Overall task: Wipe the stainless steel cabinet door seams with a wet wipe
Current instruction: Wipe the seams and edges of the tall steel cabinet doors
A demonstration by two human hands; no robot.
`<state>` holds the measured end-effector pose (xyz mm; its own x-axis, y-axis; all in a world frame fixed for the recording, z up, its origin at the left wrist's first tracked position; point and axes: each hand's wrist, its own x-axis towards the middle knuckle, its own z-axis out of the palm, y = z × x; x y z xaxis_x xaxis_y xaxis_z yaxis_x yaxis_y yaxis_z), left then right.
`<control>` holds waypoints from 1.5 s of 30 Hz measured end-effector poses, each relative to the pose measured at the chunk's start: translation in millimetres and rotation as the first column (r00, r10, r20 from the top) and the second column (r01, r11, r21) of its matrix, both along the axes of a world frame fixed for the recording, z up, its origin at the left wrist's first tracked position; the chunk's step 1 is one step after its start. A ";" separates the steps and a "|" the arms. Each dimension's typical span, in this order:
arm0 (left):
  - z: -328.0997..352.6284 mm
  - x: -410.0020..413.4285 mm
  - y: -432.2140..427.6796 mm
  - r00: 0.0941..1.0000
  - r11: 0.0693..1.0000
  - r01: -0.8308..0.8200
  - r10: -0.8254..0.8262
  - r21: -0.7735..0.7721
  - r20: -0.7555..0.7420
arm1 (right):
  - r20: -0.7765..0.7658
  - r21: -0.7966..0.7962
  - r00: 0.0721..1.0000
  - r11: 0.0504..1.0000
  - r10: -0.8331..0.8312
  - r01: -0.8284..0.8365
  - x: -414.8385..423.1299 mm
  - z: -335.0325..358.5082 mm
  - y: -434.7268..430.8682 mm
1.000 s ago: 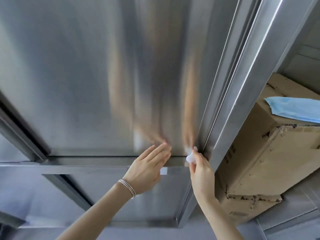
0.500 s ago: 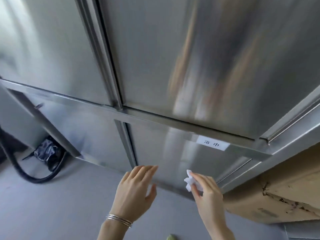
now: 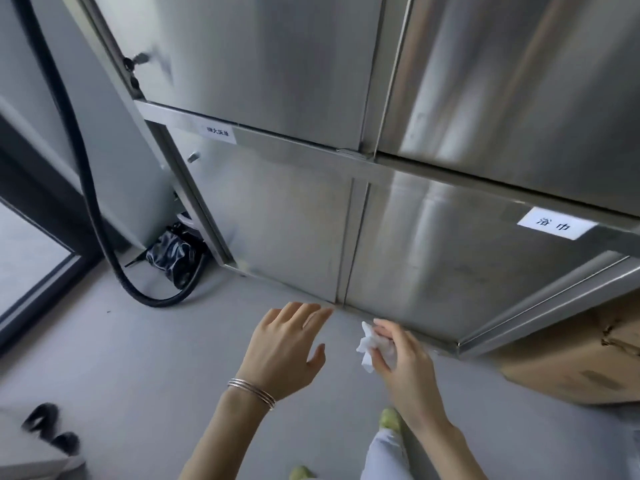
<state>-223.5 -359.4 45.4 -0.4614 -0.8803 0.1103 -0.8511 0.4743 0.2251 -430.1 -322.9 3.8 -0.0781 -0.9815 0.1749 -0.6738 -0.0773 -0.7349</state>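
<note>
Stainless cabinet doors face you: your right hand pinches the wet wipe near the lower seam, probably ready to wipe it, while your left hand hovers spread, empty.

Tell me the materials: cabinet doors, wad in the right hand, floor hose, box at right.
Cabinet doors: brushed stainless steel by the look, with soft streaky reflections.
Wet wipe in the right hand: thin white nonwoven or tissue, crumpled; wetness not visible.
Hose: black rubber or plastic, matte, curves freely.
Box: brown cardboard, torn edge.
</note>
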 end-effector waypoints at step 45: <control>-24.8 483.9 -342.6 0.951 0.950 0.310 -0.308 -0.046 0.031 | -0.009 -0.135 0.991 0.983 -0.130 0.128 464.8 -19.9 -328.1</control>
